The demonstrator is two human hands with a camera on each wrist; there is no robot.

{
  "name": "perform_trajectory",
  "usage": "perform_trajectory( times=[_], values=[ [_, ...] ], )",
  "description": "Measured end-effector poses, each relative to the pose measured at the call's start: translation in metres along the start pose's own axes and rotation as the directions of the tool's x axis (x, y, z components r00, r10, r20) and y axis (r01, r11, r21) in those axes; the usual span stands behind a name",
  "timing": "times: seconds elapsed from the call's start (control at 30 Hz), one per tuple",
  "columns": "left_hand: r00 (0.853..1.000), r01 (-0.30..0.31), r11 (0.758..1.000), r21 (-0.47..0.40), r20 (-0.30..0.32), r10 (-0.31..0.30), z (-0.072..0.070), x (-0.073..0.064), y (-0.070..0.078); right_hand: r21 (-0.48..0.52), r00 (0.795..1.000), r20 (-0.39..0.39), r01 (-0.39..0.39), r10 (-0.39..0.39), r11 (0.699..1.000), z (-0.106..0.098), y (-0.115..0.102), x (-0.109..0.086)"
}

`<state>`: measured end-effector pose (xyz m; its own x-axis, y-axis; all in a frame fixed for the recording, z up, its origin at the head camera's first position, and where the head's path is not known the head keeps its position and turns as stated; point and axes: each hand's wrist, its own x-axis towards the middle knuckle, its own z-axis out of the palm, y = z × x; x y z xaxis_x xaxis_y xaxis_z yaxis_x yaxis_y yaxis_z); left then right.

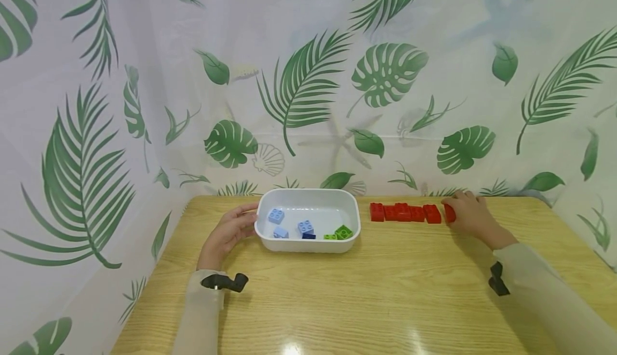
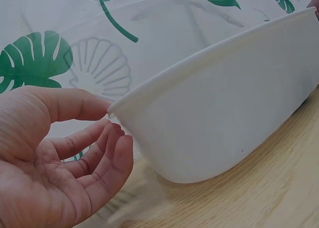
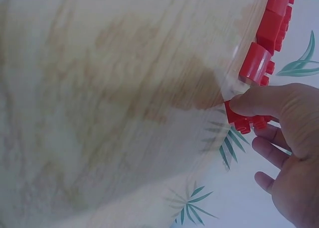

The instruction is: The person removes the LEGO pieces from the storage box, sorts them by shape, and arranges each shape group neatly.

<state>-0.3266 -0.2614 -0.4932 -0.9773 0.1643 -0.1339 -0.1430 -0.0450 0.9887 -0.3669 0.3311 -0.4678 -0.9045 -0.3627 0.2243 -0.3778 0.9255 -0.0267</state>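
Observation:
A white plastic tub stands on the table, holding light blue bricks, a dark blue brick and green bricks. At its left end, my left hand pinches the rim; the left wrist view shows one digit on the tub's lip and curled fingertips just under it. Along the table's back edge runs a row of red bricks. At the row's right end my right hand pinches another red brick between thumb and fingers, a small gap away. In the right wrist view that brick's studs show.
The wooden table reaches back to a white curtain with printed green leaves, close behind the tub and the bricks. The curtain also hangs along the left side. Black wrist mounts sit on both sleeves.

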Motion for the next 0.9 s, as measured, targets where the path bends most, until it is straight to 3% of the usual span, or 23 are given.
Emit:
perform_trajectory(
  times=[0.3,0.57,0.77,0.9],
  values=[
    [1.000,0.005,1.000,-0.005,-0.013,-0.005,-0.001,0.001,0.001,0.011,0.999,0.033,0.005,-0.005,1.000,-0.001,-0.003,0.006],
    [1.000,0.017,1.000,-0.010,-0.019,-0.018,0.001,-0.001,0.002,0.009,0.993,0.118,-0.017,0.016,1.000,-0.003,-0.003,0.012],
    [1.000,0.018,1.000,-0.015,-0.021,-0.018,0.002,-0.003,0.005,0.013,0.977,0.208,-0.047,0.043,0.999,-0.005,-0.004,0.016],
    [0.999,0.023,1.000,-0.016,-0.031,-0.024,0.004,-0.003,0.007,0.011,0.974,0.224,-0.046,0.042,0.999,-0.007,-0.004,0.018]
  ],
)
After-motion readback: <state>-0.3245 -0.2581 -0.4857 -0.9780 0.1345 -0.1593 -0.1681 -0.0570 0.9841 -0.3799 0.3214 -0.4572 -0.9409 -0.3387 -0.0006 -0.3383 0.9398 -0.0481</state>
